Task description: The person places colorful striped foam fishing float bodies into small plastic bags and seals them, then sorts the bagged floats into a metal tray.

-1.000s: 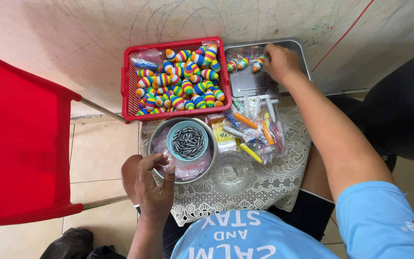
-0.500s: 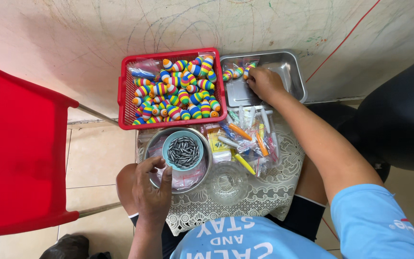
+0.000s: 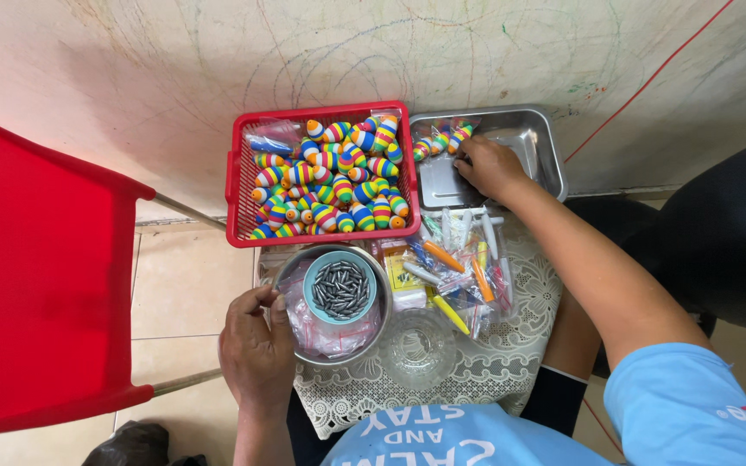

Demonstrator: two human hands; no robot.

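The right hand [image 3: 489,168] reaches to the far right and lies in the one steel tray [image 3: 539,142], fingers curled together on something too hidden to name. Four rainbow-striped floats [image 3: 442,140] lie in a row along the tray's far left edge, just beside that hand. Left of the tray stands one red basket [image 3: 239,194] heaped with the same striped floats, too many to count. The left hand [image 3: 256,354] sits near left, thumb and fingers pinched on the rim of the one metal bowl [image 3: 291,274]; whether it grips anything more I cannot tell. Inside the bowl rests one small blue bowl [image 3: 314,274] full of grey lead sinkers [image 3: 340,290], beyond counting. One clear glass dish [image 3: 418,349] stands just right of the metal bowl, and a pile of packets [image 3: 459,267] with orange and yellow pieces lies between it and the tray, all on the lace-covered surface [image 3: 511,345]. One red chair [image 3: 36,276] stands at the left
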